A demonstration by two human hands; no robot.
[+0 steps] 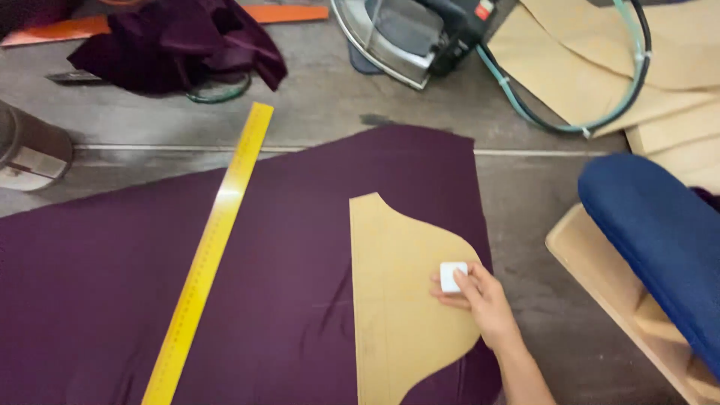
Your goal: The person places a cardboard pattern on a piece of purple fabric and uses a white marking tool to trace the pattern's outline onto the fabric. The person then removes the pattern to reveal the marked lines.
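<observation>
right hand (480,296) pinching a white chalk block (452,276) on the tan paper pattern (397,300), purple fabric (285,262) under the pattern, yellow ruler (214,240) left of it, left hand out of shot

White chalk square (452,276) on tan pattern (397,300)

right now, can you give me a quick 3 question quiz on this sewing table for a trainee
1. True or false: the right hand holds a white chalk block on the tan paper pattern.
2. What does the yellow ruler lie on?
A. the purple fabric
B. the iron
C. the blue padded board
3. Fill in: the crumpled heap of purple cloth lies at the table's far ____ side.

Key: 1 true; 2 A; 3 left. The left hand is out of view.
</observation>
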